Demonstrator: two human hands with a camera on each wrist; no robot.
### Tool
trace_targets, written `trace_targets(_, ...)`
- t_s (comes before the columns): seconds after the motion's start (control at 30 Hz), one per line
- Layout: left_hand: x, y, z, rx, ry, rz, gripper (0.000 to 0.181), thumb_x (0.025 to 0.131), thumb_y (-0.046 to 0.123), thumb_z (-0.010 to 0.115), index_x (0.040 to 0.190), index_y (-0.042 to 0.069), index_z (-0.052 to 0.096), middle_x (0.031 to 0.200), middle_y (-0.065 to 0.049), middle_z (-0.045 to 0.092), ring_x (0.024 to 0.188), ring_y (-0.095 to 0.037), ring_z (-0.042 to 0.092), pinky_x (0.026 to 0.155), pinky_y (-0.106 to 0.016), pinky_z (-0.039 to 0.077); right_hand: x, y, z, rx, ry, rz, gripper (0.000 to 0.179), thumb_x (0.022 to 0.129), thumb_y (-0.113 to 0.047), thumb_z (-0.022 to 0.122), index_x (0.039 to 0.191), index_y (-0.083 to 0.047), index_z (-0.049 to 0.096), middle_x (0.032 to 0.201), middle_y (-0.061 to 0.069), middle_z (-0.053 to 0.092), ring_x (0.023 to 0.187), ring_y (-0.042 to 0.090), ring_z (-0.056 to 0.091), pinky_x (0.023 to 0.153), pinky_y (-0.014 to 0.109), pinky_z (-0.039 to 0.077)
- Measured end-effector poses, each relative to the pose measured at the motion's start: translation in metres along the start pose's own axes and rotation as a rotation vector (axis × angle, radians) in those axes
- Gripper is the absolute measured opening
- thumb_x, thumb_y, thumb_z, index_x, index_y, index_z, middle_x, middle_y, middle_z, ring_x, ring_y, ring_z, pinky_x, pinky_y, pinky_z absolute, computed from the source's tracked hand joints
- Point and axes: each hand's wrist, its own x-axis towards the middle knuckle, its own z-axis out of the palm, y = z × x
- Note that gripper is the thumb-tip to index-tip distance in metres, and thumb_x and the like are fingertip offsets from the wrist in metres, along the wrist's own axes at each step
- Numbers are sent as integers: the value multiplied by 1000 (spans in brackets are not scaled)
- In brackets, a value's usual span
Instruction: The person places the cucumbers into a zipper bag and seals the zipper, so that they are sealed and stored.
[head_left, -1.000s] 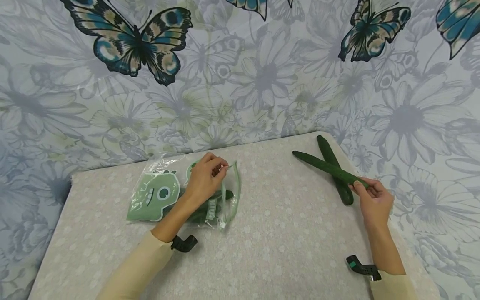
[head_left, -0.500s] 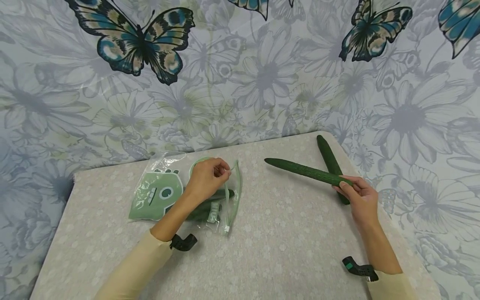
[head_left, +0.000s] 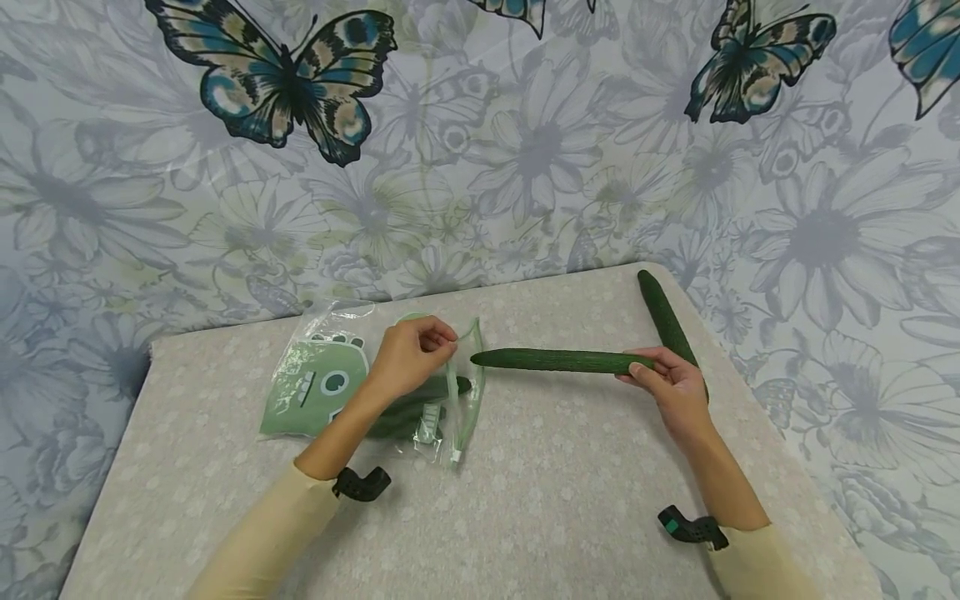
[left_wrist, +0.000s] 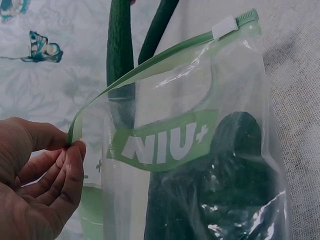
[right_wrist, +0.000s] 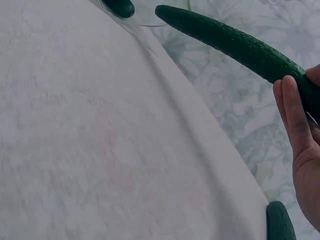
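My left hand [head_left: 408, 357] pinches the green-edged rim of a clear zip bag [left_wrist: 165, 95] between thumb and forefinger. The bag lies on the table with its mouth facing right, and dark green cucumbers [left_wrist: 240, 170] show through its plastic. A white slider sits at one end of the zip strip. With my right hand [head_left: 671, 392] I grip a long cucumber [head_left: 555, 360] by its right end. It is held level, its far tip at the bag's mouth. Whether that tip is inside the opening is hard to tell.
Another cucumber [head_left: 663, 312] lies near the table's right edge, partly behind my right hand. A pale patterned cloth covers the table [head_left: 525, 508]. Behind it hangs a floral sheet with butterflies [head_left: 540, 158].
My right hand has lifted the cucumber off the other one and carried it left to the bag's mouth, turning it level. The left hand stays at the bag's rim.
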Motion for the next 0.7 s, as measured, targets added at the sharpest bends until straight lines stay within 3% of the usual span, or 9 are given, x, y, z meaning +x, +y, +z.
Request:
trace_targets(0.3,1,-1,0,-79,-17,-6,8,102,17,75,109,13,74,98,-6,76,81,-16,72,73,-26,57,20,12,43,-41,-38,49,30,104,-2,68,127,16,63,111,-1,78,96,12,81,90,30,65)
trace_targets(0.7,0,2,-1,-106,-8,-14,8,101,20,75,108,15,75,99,-6,76,83,-18,72,74,-30,58,40,32,106,-31,-127,125,30,103,-4,69,129,11,66,116,7,75,95,13,81,93,34,65)
